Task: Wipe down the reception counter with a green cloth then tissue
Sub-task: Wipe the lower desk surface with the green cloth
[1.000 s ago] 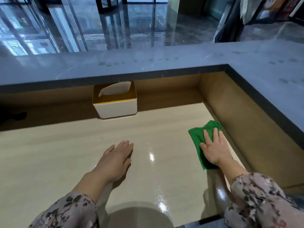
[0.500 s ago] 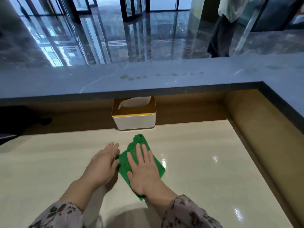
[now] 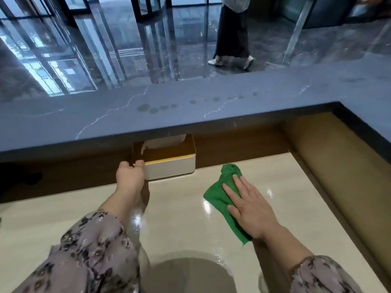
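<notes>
Tissue box rear hidden beneath the grey ledge; left hand fingertips concealed at its left corner; to its right, green cloth partly covered by right hand.

A dark polished stone floor fills the view from 10 to 2 o'clock and mirrors bright window panes at 10 o'clock. Dark-framed glass doors stand at 12 o'clock. At 1 o'clock a person in a long dark skirt and white shoes is on that floor, beside a slanted metal post. A grey veined stone ledge with round smudges runs from 9 to 2 o'clock, then turns toward 3. Brown wood panelling lines the wall below it. Glare spots dot the glossy cream desk.
</notes>
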The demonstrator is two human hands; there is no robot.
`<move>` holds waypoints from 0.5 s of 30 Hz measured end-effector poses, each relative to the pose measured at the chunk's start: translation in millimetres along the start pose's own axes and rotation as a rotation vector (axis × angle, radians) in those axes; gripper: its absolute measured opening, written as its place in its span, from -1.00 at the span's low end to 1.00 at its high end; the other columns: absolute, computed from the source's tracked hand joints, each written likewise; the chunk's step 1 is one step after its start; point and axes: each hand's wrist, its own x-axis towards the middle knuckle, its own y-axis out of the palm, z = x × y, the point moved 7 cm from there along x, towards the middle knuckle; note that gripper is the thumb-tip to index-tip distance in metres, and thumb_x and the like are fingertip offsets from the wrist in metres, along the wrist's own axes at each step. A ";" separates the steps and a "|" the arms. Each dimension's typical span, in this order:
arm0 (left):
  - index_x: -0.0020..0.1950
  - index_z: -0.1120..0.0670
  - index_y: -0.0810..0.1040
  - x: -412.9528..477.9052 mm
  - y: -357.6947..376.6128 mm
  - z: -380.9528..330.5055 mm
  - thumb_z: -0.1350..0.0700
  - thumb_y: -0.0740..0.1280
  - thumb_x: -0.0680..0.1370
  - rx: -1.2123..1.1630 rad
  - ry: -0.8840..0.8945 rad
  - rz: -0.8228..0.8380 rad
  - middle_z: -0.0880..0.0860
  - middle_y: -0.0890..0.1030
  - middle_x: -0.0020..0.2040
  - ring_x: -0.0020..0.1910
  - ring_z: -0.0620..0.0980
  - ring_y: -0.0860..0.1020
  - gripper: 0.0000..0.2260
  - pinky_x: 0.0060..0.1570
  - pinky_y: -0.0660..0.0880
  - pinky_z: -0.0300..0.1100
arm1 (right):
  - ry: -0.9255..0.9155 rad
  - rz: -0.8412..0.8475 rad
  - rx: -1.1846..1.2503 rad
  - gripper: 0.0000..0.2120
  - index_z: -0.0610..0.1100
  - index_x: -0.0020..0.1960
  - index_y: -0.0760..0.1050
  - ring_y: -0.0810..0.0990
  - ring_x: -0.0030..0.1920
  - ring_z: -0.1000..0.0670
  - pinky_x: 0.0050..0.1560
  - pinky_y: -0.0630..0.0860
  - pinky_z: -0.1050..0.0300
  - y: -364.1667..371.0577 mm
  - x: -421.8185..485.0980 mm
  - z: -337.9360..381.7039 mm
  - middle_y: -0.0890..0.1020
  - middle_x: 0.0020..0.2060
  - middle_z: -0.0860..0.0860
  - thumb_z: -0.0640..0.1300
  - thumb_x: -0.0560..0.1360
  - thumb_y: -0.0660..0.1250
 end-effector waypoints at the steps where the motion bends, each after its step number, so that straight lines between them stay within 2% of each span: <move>1: 0.18 0.20 0.39 0.7 3.1 -0.1 0.03 0.21 0.61 0.013 -0.008 -0.009 0.15 0.49 -0.10 -0.11 0.12 0.48 -0.73 -0.10 0.40 -0.08 | 0.048 0.000 -0.004 -0.22 0.11 0.54 -0.23 -0.32 0.52 -0.01 0.46 -0.31 0.13 -1.5 -2.0 -13.2 -0.28 0.53 -0.01 0.28 0.34 -0.44; 4: 0.09 0.17 0.38 -3.1 23.6 -1.8 0.04 0.22 0.60 0.059 -0.010 0.029 0.13 0.49 -0.13 -0.10 0.13 0.49 -0.79 -0.11 0.41 -0.06 | 0.140 -0.020 -0.011 -0.20 0.09 0.54 -0.26 -0.33 0.52 -0.04 0.48 -0.26 0.09 -2.9 -6.1 -30.9 -0.30 0.53 -0.03 0.26 0.32 -0.49; 6: 0.17 0.21 0.40 -12.4 45.3 -5.5 0.03 0.24 0.59 0.037 0.022 0.080 0.13 0.51 -0.11 -0.11 0.10 0.50 -0.72 -0.15 0.41 -0.07 | 0.161 -0.032 -0.022 -0.22 0.07 0.53 -0.32 -0.36 0.51 -0.06 0.49 -0.29 0.08 0.6 -9.9 -27.9 -0.34 0.51 -0.04 0.24 0.32 -0.51; 8: 0.30 0.20 0.37 -26.3 72.2 -9.1 0.01 0.23 0.60 0.021 0.058 0.145 0.12 0.53 0.01 -0.03 0.07 0.50 -0.64 -0.11 0.40 -0.08 | 0.190 -0.044 -0.033 -0.28 0.06 0.49 -0.36 -0.37 0.51 -0.07 0.47 -0.32 0.08 6.6 -17.3 -25.8 -0.37 0.48 -0.05 0.23 0.35 -0.49; 9: 0.34 0.20 0.34 -34.9 85.0 -11.5 0.00 0.22 0.60 0.017 0.073 0.173 0.10 0.52 0.05 0.01 0.05 0.49 -0.61 -0.08 0.39 -0.10 | 0.209 -0.059 -0.051 -0.32 0.05 0.50 -0.31 -0.32 0.52 -0.09 0.45 -0.28 0.07 8.5 -22.1 -26.5 -0.31 0.50 -0.07 0.22 0.41 -0.44; 12: 0.30 0.11 0.33 -58.5 119.9 -18.7 0.00 0.19 0.62 0.011 0.115 0.247 -0.05 0.45 -0.04 0.02 -0.04 0.41 -0.70 -0.04 0.33 -0.16 | 0.245 -0.099 -0.071 -0.45 0.00 0.50 0.21 0.09 0.49 -0.14 0.37 0.07 0.02 14.1 -40.0 -31.6 0.22 0.49 -0.17 0.15 0.58 -0.15; 13: 0.25 0.07 0.33 -65.5 129.5 -20.5 0.01 0.18 0.63 0.014 0.124 0.266 -0.09 0.42 -0.11 0.01 -0.05 0.40 -0.76 -0.04 0.33 -0.17 | 0.257 -0.097 -0.068 -0.47 -0.01 0.47 0.28 0.16 0.46 -0.13 0.34 0.12 0.01 14.8 -45.6 -32.8 0.30 0.45 -0.16 0.13 0.61 -0.16; 15: 0.26 0.09 0.34 -76.3 147.4 -24.8 0.02 0.17 0.64 0.010 0.149 0.304 -0.11 0.39 -0.12 0.00 -0.06 0.40 -0.75 -0.03 0.33 -0.17 | 0.262 -0.082 -0.069 -0.45 0.00 0.46 0.31 0.19 0.45 -0.12 0.33 0.14 0.02 18.6 -54.2 -33.8 0.34 0.44 -0.14 0.13 0.62 -0.21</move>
